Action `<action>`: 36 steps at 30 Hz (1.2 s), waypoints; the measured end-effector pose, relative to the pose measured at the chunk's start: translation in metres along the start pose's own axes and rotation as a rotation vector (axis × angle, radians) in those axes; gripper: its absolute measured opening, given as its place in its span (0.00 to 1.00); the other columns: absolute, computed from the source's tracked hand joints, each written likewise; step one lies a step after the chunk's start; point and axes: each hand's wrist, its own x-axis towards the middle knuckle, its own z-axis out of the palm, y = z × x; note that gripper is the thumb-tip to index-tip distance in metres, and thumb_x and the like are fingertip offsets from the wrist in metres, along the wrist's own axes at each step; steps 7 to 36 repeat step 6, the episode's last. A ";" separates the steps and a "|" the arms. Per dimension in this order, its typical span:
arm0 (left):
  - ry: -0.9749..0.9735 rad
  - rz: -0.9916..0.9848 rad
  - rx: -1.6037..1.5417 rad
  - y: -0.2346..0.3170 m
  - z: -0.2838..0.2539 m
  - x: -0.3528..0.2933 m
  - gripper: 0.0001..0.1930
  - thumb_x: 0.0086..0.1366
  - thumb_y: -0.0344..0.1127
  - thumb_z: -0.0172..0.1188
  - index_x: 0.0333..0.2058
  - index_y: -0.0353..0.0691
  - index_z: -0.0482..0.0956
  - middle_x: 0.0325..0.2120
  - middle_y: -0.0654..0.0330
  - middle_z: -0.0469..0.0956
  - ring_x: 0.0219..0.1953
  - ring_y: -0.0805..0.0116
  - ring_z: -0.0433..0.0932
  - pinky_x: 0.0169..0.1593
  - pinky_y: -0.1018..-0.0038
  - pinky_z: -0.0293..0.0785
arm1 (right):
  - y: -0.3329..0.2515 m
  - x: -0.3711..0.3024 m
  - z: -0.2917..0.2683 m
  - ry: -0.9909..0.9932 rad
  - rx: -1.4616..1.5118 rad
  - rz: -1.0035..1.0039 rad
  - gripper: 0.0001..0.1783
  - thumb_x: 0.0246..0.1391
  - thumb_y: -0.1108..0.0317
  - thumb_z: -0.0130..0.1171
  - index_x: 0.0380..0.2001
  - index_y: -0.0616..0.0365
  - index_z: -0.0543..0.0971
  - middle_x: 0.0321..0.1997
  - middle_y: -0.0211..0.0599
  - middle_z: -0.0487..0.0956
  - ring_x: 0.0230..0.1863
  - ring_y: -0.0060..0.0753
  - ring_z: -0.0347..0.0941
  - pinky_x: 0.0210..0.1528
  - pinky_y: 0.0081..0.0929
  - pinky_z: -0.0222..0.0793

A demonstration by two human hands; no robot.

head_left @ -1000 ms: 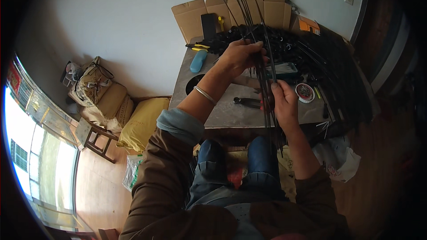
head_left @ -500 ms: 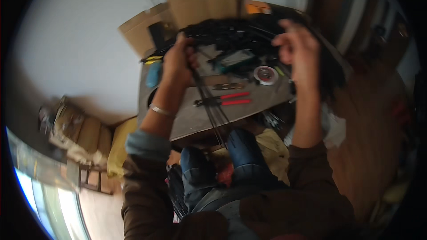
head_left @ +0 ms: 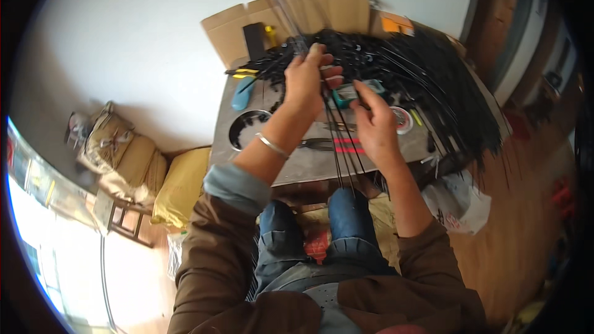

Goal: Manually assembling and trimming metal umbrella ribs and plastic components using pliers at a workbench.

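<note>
My left hand (head_left: 304,85) is closed round a few long, thin black rods (head_left: 337,154). Their lower ends hang toward my knees, and blurred greyish ends (head_left: 281,3) stick up above the fist. Just to the right, my right hand (head_left: 378,128) has its thumb and forefinger bent together beside the rods. Something small and dark shows between those fingertips, too blurred to name. Beneath the rods, pliers (head_left: 317,144) with red handles lie on the grey table (head_left: 284,172). Behind the right hand is a teal-edged case (head_left: 373,91), partly covered.
A large heap of black rods (head_left: 439,80) covers the table's back and right side, before folded cardboard (head_left: 266,18). A round dark-rimmed dish (head_left: 232,133), a blue object (head_left: 242,94) and a round tin (head_left: 403,121) lie about. Yellow sack (head_left: 180,188) left; white plastic bag (head_left: 464,204) right.
My right hand has come down and inward, close beside the rods. My left hand still grips them. The view has shifted, so the table sits farther right and lower.
</note>
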 end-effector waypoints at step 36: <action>0.053 0.009 -0.044 -0.005 -0.017 0.010 0.21 0.64 0.53 0.56 0.48 0.45 0.72 0.36 0.59 0.76 0.30 0.65 0.77 0.27 0.66 0.74 | -0.005 -0.005 0.019 -0.069 -0.088 -0.063 0.18 0.54 0.78 0.53 0.50 0.60 0.75 0.44 0.51 0.78 0.40 0.41 0.79 0.40 0.31 0.72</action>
